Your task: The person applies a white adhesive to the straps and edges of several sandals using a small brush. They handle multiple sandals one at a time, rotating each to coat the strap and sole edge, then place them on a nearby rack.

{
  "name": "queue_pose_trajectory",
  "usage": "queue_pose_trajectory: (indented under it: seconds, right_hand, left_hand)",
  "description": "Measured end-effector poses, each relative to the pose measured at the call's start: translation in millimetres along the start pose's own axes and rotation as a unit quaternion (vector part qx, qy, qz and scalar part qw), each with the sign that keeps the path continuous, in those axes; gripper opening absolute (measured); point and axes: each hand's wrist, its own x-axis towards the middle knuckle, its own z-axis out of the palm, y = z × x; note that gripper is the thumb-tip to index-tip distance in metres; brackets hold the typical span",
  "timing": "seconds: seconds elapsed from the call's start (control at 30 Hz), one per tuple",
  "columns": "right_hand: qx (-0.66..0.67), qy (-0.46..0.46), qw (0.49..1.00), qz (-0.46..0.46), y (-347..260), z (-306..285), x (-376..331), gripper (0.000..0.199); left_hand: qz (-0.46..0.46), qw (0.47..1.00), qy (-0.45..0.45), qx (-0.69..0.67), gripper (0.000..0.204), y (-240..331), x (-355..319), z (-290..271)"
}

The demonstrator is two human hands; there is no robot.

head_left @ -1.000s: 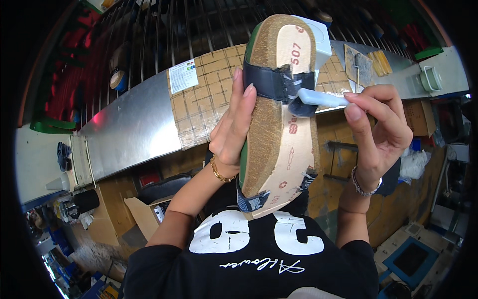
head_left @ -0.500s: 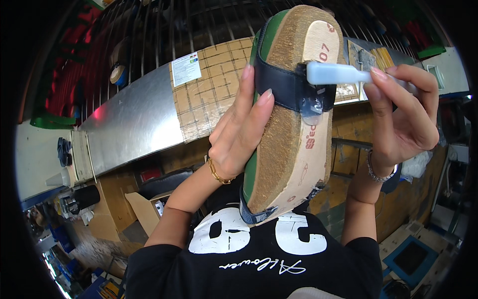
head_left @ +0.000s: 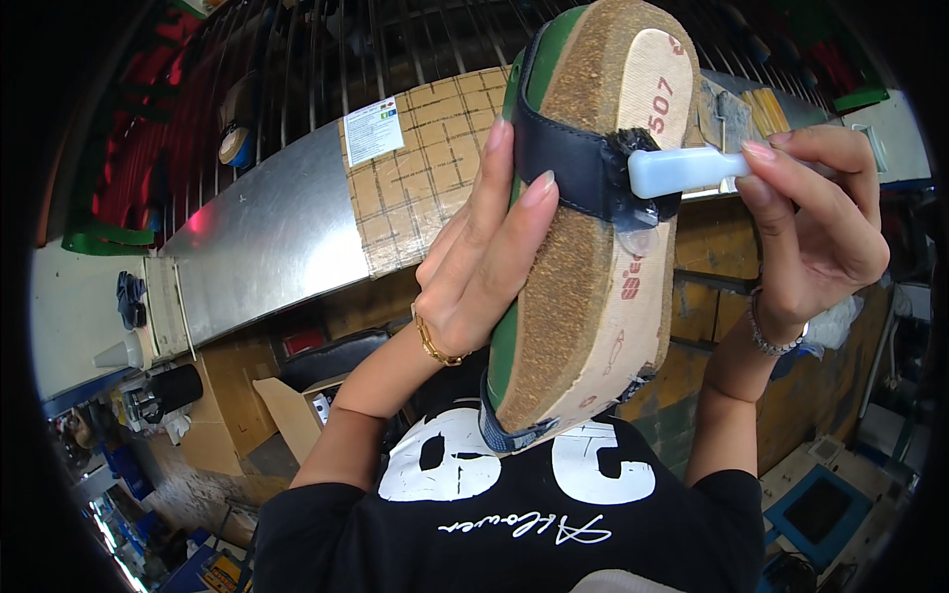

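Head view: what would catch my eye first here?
A cork-soled sandal held up in the middle, sole outward, with a dark strap folded over its edge. The left hand grips it from the side, while the right hand presses a pale brush handle against the strap. Behind lies a shiny metal bench.

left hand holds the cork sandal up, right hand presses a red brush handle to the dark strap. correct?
Not quite: the head view shows the brush handle is pale whitish, not red. The left hand does hold the cork sandal; the right hand works at the dark strap.
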Motion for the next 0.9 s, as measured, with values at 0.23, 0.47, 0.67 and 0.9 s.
queue_pose_trajectory:
  seconds: [0.23,0.47,0.67,0.9]
  right_hand:
    - [0.015,-0.020,1.000,-0.004,2,-4,-1,0.027]
    - [0.008,-0.041,0.999,-0.002,0,-6,-1,0.028]
    - [0.002,-0.070,0.998,0.004,-6,-11,0,0.029]
    - [0.080,-0.064,0.994,0.032,-4,-6,8,0.025]
  left_hand:
    - [0.004,1.000,-0.002,0.008,0.081,1,0,-2]
    - [0.010,1.000,0.003,0.016,0.080,1,2,-4]
    - [0.014,1.000,0.009,0.020,0.079,0,3,-5]
    - [0.020,0.999,0.034,0.014,0.078,-7,6,4]
